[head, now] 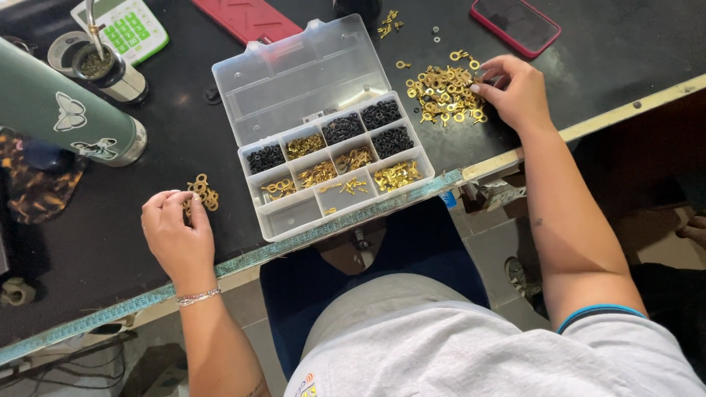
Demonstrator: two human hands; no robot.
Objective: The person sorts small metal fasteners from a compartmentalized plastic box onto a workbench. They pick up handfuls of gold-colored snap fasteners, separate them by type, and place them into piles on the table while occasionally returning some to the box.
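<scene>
On dark worktop, left hand pinching few brass rings, right hand with fingers picking at larger ring pile, both flanking open sorting box, probably for easy reach to compartments

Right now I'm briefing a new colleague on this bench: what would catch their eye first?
Probably the clear compartment box, open mid-table with black rings and brass bits sorted in its cells. Next, the pile of brass ring terminals at the upper right, where the right hand picks. The left hand rests by a smaller brass cluster, below a green bottle.
</scene>
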